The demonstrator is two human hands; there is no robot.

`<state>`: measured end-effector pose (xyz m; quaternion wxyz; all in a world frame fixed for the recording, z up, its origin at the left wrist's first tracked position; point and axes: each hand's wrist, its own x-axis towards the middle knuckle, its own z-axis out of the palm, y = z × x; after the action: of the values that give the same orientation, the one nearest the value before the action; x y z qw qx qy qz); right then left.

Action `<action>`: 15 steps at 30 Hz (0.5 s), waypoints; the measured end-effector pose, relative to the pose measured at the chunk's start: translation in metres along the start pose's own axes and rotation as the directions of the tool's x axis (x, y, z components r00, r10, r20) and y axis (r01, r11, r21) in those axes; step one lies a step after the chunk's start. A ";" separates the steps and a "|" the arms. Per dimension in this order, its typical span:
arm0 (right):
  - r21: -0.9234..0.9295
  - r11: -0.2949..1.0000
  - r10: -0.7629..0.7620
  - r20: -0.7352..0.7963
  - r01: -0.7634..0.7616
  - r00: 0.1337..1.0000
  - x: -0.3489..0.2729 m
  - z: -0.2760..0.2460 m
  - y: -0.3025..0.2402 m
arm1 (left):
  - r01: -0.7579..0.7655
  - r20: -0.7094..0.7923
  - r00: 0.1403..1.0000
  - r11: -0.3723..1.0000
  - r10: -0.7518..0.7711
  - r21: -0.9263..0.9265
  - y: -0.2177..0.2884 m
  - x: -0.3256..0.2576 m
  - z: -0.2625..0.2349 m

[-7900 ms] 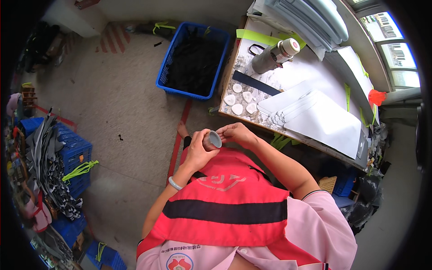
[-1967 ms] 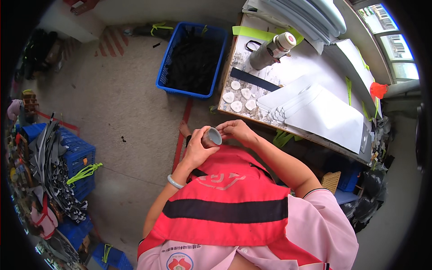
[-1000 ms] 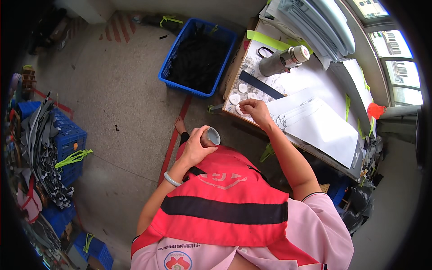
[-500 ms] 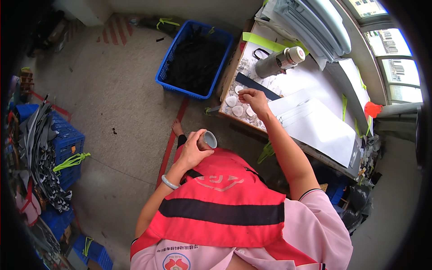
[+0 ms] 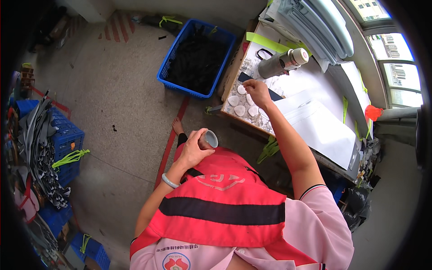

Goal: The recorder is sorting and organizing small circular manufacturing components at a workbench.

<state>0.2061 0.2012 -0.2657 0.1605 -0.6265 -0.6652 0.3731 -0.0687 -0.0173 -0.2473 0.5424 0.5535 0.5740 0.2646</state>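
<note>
My left hand (image 5: 194, 148) is wrapped round a small cup (image 5: 209, 140), brownish outside and pale grey inside, tilted with its mouth up and to the right. It is held in front of my red apron (image 5: 220, 166). Over the near-left corner of the table, my right hand (image 5: 257, 93) is closed with its fingertips pinched; whether anything small is between them cannot be made out. Beneath and beside those fingers lie several white rounded flat pieces (image 5: 239, 110). A dark blue strip (image 5: 274, 95) passes partly behind the right hand.
On the table a grey flask (image 5: 274, 65) with a white cap lies near white sheets (image 5: 321, 128). Folded grey material (image 5: 317, 31) is stacked behind. A blue crate (image 5: 167, 76) of black pieces stands on the floor left of the table. Filled crates (image 5: 67, 135) line the far left.
My right hand has shifted slightly up and back from the white pieces, uncovering more of them. The left hand still holds the cup in about the same place.
</note>
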 end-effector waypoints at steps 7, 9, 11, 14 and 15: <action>-0.193 0.977 -0.093 0.006 0.093 0.996 0.001 -0.002 -0.005 | -0.011 0.002 1.000 1.000 0.011 -0.015 -0.001 0.000 0.000; -0.227 0.967 -0.114 0.008 0.112 0.994 -0.002 -0.002 -0.006 | 0.001 0.004 1.000 1.000 -0.001 -0.008 -0.001 0.000 -0.001; -0.219 0.972 -0.089 0.010 0.089 0.996 -0.004 -0.002 -0.008 | 0.012 0.007 1.000 1.000 -0.012 -0.001 -0.002 -0.001 -0.001; -0.235 0.967 -0.104 0.004 0.102 0.995 -0.005 -0.003 -0.007 | 0.001 0.005 1.000 1.000 -0.001 -0.002 -0.002 0.000 -0.001; -0.235 0.967 -0.103 0.004 0.101 0.995 -0.005 -0.002 -0.006 | 0.003 0.010 1.000 1.000 -0.003 -0.005 -0.001 0.000 -0.001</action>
<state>0.2039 0.1971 -0.2587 0.1069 -0.6074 -0.7355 0.2805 -0.0698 -0.0174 -0.2481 0.5471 0.5525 0.5714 0.2624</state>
